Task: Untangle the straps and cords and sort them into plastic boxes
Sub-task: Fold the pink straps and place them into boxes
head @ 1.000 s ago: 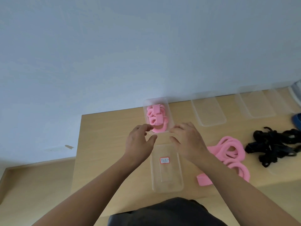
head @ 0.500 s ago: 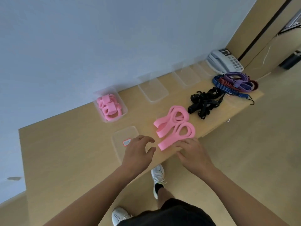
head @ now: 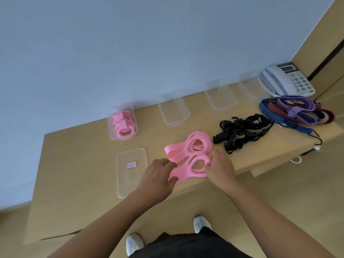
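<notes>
A pile of wide pink straps (head: 188, 155) lies near the table's front edge. My left hand (head: 158, 175) grips the near left end of the lowest pink strap, thumb under it. My right hand (head: 220, 167) holds the right side of the same strap's loop with curled fingers. A clear plastic box (head: 111, 132) at the back left holds rolled pink straps (head: 123, 123). A clear lid with a red label (head: 131, 170) lies flat left of my hands. A black strap tangle (head: 242, 132) and blue, red and purple cords (head: 297, 113) lie to the right.
Three clear plastic boxes stand by the wall: one (head: 174, 110) in the middle, a second (head: 220, 98) to its right, a third (head: 250, 88) by the white desk phone (head: 286, 81). The wooden table (head: 78, 164) ends close to my body; my shoes (head: 135, 243) show below.
The view swung from the pink-strap box to the right. Both hands left the box and lid and moved onto the loose pink straps, now holding the lowest one.
</notes>
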